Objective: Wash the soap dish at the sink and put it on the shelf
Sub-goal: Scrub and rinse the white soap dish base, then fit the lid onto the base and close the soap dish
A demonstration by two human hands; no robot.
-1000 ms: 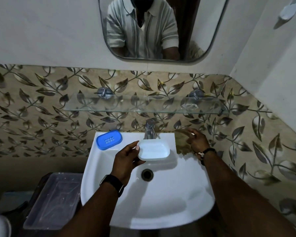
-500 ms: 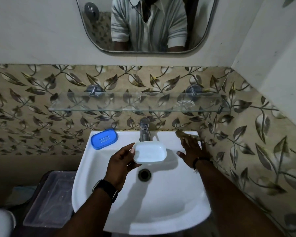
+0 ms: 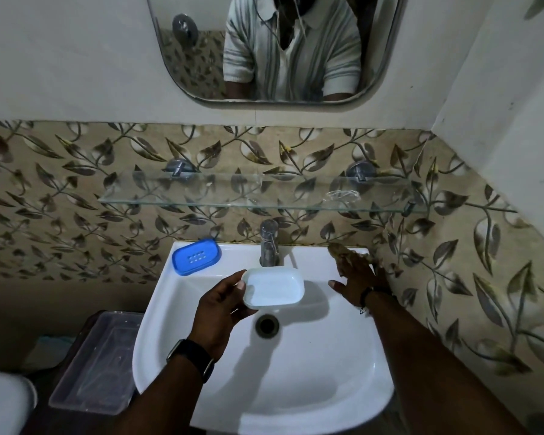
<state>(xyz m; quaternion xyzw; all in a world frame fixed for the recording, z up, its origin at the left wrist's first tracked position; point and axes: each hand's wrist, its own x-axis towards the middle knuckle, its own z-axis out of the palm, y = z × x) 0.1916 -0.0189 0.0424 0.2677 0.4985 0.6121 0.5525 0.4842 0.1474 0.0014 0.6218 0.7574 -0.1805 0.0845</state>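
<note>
Head view, one item under handling: soap dish, white, oblong, shallow tray with rounded corners; looks like thin moulded plastic. Location: held over the basin of the sink, just below the tap and above the drain. Holder: left hand, fingers closed on the dish's left short end, thumb on the rim. Right hand: fingers spread flat, gripping nothing, resting on a brownish cloth or sponge at the sink's back right corner. Handling, judged: light, stiff, unlikely to break, slippery once wet; best gripped across a rim edge. Destination: glass shelf above the tap, apparently thin. Also present: blue soap dish on the back left rim
</note>
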